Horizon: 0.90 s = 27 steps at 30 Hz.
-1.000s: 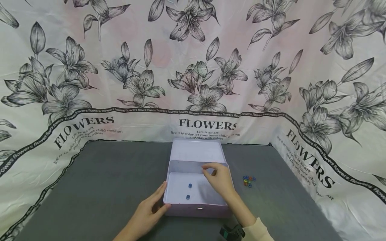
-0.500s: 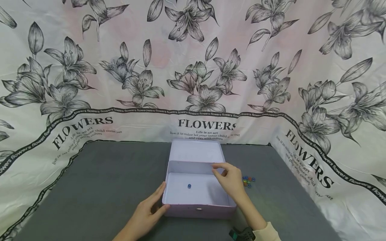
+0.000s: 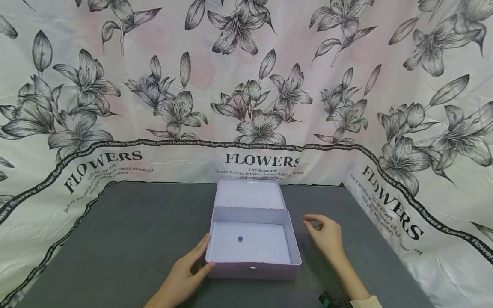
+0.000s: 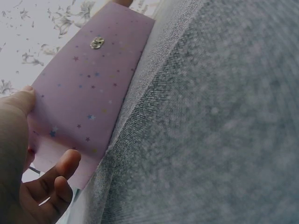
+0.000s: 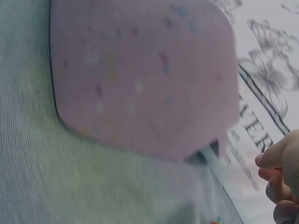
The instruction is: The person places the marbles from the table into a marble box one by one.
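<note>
On the grey table stands a lilac hinged box (image 3: 252, 270), its lid raised at the back. Inside, on the pale floor, lies one small blue bead-like piece (image 3: 240, 239). My left hand (image 3: 182, 269) holds the box's front left corner, thumb in front and fingers along the side; in the left wrist view the thumb touches the star-patterned wall (image 4: 88, 88). To the right of the box hovers my right hand (image 3: 325, 235), loosely curled, thumb and index tips close together. Nothing shows between them. Several small colourful pieces (image 5: 217, 221) peek in at the right wrist view's bottom edge.
A grey cloth (image 3: 135, 231) covers the table. White flower-printed fabric (image 3: 246, 107) hangs behind and along both sides. The raised lid (image 3: 249, 193) stands at the box's back edge. A dark band (image 3: 327, 300) is at my right wrist.
My right hand has moved right, out from over the box, and now covers the small coloured pieces. One of two blue pieces in the box is no longer visible. My left hand stays put.
</note>
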Each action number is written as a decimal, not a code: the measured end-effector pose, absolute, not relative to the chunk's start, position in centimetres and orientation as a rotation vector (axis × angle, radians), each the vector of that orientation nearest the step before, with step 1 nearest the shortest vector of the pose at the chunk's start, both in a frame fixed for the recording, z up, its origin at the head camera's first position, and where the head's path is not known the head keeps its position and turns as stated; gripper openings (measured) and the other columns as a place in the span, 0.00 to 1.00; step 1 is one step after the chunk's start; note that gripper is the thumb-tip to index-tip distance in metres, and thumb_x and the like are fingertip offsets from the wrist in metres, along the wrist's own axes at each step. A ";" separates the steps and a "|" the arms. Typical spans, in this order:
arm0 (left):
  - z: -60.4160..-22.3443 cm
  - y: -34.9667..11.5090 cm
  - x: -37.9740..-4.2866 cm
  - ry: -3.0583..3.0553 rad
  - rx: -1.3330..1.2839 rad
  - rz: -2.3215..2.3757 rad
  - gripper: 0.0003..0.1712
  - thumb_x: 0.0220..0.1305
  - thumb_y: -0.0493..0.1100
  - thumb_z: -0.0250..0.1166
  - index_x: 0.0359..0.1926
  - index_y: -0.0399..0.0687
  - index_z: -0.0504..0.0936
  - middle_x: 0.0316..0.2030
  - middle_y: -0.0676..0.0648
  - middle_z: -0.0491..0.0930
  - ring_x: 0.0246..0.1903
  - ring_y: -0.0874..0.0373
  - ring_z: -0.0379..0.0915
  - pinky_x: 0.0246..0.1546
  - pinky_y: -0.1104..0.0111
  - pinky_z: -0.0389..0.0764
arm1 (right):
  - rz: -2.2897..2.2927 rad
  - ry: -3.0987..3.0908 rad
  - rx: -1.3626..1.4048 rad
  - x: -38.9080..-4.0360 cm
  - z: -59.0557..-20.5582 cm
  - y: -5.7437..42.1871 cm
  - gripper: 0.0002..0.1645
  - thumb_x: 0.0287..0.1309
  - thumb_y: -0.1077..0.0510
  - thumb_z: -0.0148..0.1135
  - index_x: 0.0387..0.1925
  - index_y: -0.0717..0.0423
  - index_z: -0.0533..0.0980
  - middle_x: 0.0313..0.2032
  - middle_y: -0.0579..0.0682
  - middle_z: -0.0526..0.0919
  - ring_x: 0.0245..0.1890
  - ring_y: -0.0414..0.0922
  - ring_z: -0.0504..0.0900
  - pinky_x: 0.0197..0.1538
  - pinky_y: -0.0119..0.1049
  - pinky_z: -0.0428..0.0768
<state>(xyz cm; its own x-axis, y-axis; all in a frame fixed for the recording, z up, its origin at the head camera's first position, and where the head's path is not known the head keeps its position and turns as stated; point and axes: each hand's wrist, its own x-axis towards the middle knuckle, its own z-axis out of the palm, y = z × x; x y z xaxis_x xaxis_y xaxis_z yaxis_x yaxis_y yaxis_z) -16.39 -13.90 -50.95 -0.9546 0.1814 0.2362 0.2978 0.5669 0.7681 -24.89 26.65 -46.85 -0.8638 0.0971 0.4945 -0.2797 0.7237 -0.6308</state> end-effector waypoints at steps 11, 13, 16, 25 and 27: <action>-50.8 -13.9 -16.4 -2.671 -0.395 -1.335 0.45 0.69 0.60 0.71 0.80 0.53 0.67 0.79 0.54 0.63 0.73 0.56 0.67 0.66 0.58 0.77 | 0.953 -2.511 -0.078 -24.7 -48.4 31.1 0.10 0.66 0.63 0.72 0.47 0.63 0.88 0.07 0.42 0.73 0.07 0.35 0.60 0.14 0.30 0.60; -50.8 -13.9 -16.4 -2.675 -0.391 -1.348 0.45 0.68 0.61 0.72 0.80 0.53 0.67 0.79 0.54 0.63 0.72 0.56 0.69 0.64 0.60 0.78 | 0.953 -2.521 -0.095 -24.7 -48.9 31.5 0.11 0.66 0.63 0.72 0.48 0.64 0.88 0.08 0.43 0.76 0.07 0.36 0.61 0.14 0.30 0.61; -50.7 -13.9 -16.4 -2.682 -0.383 -1.364 0.45 0.68 0.62 0.72 0.80 0.54 0.68 0.79 0.54 0.63 0.71 0.58 0.69 0.61 0.64 0.79 | 0.941 -2.522 -0.106 -24.8 -49.6 31.9 0.12 0.66 0.63 0.72 0.48 0.65 0.88 0.14 0.48 0.83 0.07 0.37 0.62 0.14 0.31 0.61; -50.6 -13.9 -16.4 -2.658 -0.390 -1.403 0.44 0.68 0.60 0.72 0.80 0.55 0.68 0.79 0.52 0.64 0.49 0.64 0.72 0.41 0.73 0.74 | 0.925 -2.528 -0.140 -25.0 -51.1 32.1 0.10 0.64 0.63 0.73 0.46 0.64 0.88 0.15 0.46 0.83 0.08 0.38 0.66 0.15 0.31 0.63; -50.6 -13.9 -16.4 -2.661 -0.389 -1.391 0.44 0.68 0.60 0.72 0.80 0.55 0.68 0.79 0.52 0.64 0.53 0.62 0.72 0.44 0.72 0.75 | 0.920 -2.525 -0.131 -25.1 -51.3 32.1 0.10 0.63 0.64 0.73 0.45 0.63 0.89 0.17 0.48 0.85 0.08 0.38 0.66 0.14 0.31 0.62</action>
